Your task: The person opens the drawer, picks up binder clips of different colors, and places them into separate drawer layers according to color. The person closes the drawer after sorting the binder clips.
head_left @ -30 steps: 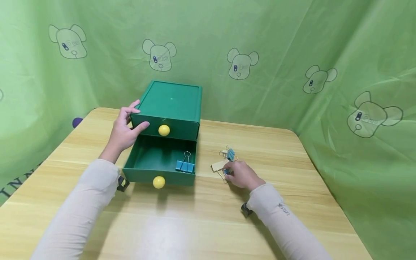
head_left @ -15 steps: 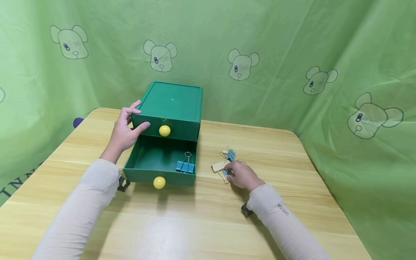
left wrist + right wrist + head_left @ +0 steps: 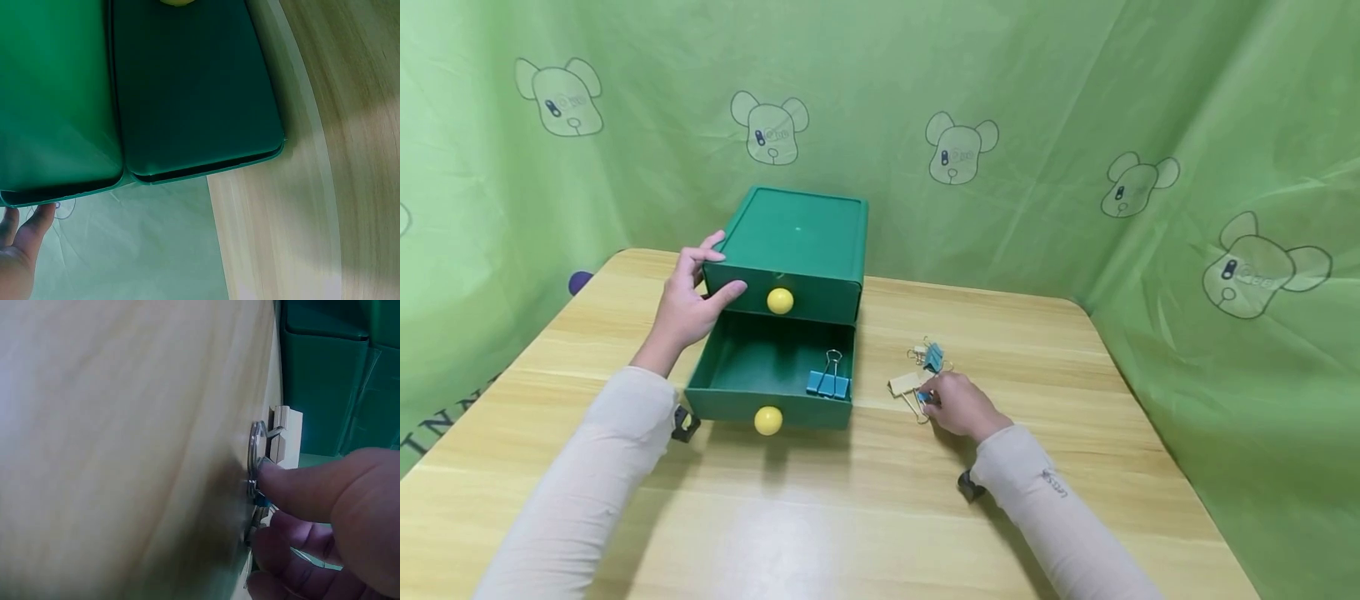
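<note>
My left hand [image 3: 688, 302] grips the front left corner of a green two-drawer box [image 3: 797, 237], thumb on its front and fingers at the side and top edge. The lower drawer [image 3: 718, 406] is pulled out, and a blue binder clip [image 3: 828, 384] lies at its right. Right of the box, my right hand [image 3: 962, 406] pinches another blue binder clip [image 3: 923, 397], mostly hidden by the fingers. Against those fingertips sits a cream binder clip [image 3: 904, 384], its wire handles toward me. In the right wrist view, my thumb [image 3: 306, 487] is close to the wire handles.
Just behind the right hand lie a teal binder clip [image 3: 933, 357] and a small pale clip [image 3: 917, 352]. Yellow knobs stick out from the upper drawer [image 3: 780, 301] and lower drawer. A green curtain [image 3: 865, 100] hangs behind the wooden table [image 3: 850, 525].
</note>
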Tool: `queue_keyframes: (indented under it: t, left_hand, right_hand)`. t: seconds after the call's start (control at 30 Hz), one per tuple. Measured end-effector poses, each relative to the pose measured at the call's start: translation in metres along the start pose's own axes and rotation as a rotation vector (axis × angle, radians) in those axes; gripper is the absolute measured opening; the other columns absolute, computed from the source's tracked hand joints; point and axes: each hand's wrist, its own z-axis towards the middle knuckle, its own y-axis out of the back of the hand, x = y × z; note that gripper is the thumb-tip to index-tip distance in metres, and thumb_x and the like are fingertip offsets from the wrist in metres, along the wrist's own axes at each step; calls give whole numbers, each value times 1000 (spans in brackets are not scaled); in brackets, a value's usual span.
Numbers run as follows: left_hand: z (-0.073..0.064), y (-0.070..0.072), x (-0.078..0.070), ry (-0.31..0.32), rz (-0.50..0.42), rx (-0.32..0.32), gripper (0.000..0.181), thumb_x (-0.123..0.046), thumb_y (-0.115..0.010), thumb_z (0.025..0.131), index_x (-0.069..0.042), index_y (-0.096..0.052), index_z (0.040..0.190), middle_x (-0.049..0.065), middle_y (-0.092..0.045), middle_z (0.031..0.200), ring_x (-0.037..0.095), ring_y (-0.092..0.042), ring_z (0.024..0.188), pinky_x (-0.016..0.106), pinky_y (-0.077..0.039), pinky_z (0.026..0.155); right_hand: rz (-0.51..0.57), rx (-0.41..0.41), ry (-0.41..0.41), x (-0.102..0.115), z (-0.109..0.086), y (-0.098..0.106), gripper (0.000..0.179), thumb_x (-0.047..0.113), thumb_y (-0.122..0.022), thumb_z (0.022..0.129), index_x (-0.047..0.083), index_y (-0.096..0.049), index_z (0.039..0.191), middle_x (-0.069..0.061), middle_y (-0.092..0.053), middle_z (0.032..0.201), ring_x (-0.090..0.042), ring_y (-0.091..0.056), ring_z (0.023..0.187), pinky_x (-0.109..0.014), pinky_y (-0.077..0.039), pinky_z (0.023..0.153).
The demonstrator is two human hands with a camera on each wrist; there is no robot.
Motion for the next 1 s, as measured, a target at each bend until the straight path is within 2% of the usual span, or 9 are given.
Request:
queue_keyframes:
  t: [0.1,0.3,0.53,0.7,1.0]
  left_hand:
    - [1,0,1,0,3,-3,44,-10,-70,90,1,-41,121,4,-34,155,27,-28,142,51,-23,112]
    - [3,0,4,1,9,-3,43,-14,-70,91,-2,-41,121,3,-33,155,27,-27,142,50,-23,113]
    - [2,0,5,6,7,-1,44,-15,-70,91,-2,-41,121,4,-33,155,27,-27,142,51,-22,113]
    - [2,-1,5,3,5,-1,44,-14,-70,90,-2,-41,121,4,-33,155,27,-27,142,51,-22,113]
    - [2,-1,6,-1,-4,-2,44,-14,-70,90,-2,-41,120,4,-33,155,27,-27,142,51,-22,113]
  right_hand:
    - [-6,19,-4,0,1,2,25,11,-76,83,2,-70,106,-8,-66,95,-19,-58,81,-41,-51,80]
    - [7,46,-24,-1,-1,4,14,15,-78,82,9,-66,85,-1,-58,82,-17,-55,78,-37,-50,76]
    - [12,88,27,-2,-4,4,24,27,-77,84,8,-67,93,0,-63,86,-17,-57,81,-39,-49,80]
    - [24,105,21,-3,-5,3,19,23,-78,83,12,-63,79,3,-59,77,-14,-54,74,-36,-48,76]
    - [61,134,23,-3,-7,6,17,12,-82,77,10,-65,81,3,-61,79,-14,-55,75,-34,-50,76]
